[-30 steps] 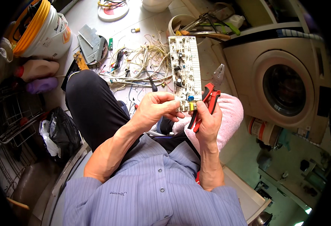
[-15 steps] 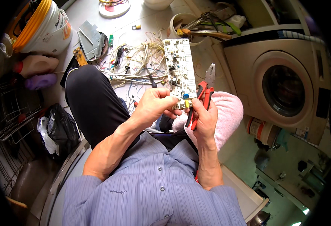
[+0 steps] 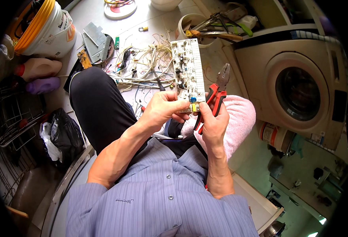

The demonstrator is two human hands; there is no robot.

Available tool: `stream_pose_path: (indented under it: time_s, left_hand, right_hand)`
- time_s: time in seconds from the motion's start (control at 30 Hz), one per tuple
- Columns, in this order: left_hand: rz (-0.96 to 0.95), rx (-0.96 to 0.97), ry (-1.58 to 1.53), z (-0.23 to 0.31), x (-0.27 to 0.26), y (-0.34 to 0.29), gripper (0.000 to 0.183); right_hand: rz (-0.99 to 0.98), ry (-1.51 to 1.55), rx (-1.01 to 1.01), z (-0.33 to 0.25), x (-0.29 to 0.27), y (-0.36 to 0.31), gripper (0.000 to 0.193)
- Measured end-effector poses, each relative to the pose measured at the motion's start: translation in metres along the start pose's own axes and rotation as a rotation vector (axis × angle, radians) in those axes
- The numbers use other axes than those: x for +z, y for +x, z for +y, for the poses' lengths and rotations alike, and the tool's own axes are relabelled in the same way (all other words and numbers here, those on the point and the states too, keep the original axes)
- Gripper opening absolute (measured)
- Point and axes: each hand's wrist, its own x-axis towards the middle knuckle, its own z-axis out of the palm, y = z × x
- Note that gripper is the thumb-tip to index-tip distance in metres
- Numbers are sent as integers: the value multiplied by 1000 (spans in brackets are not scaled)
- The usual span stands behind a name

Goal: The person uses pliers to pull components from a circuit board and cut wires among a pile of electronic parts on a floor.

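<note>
A long, pale circuit board [image 3: 188, 67] is held up in front of me, its far end pointing away. Black, blue and yellow components stand along its left side and near end. My left hand [image 3: 164, 106] pinches the board's near left corner between thumb and fingers. At the near right corner, the thumb of my right hand [image 3: 214, 122] presses on the board. That same hand also keeps red-and-black-handled pliers [image 3: 217, 91] in its grip, their jaws pointing up and away from the board. The fingers beneath the board are hidden.
Tangled wires [image 3: 148, 65] spread over the floor beyond my knees. A bucket of tools [image 3: 186, 25] stands behind the board. Grey metal parts [image 3: 97, 39] lie at left, near a white bucket [image 3: 57, 37]. A washing machine [image 3: 257, 75] is at right; a pink towel [image 3: 239, 122] covers my right knee.
The board has shifted slightly left and tilted a little. The pliers in my right hand have moved slightly up and right. Both hands keep their hold.
</note>
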Motion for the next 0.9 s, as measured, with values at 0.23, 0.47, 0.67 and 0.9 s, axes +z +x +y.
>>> stream_pose_path:
  time_s: [0.23,0.47,0.67,0.9]
  left_hand:
    - [15,-11,76,-1,1,1,30]
    - [68,-106,145,-2,5,5,26]
    - [-35,-130,39,3,0,2,27]
    - [-168,-120,-136,1,0,0,31]
  right_hand:
    - [4,-184,-93,9,-8,-1,27]
    - [-11,-121,-41,7,-6,-5,25]
    - [-73,86,140,-3,-10,3,23]
    - [-79,267,220,-15,-17,7,21]
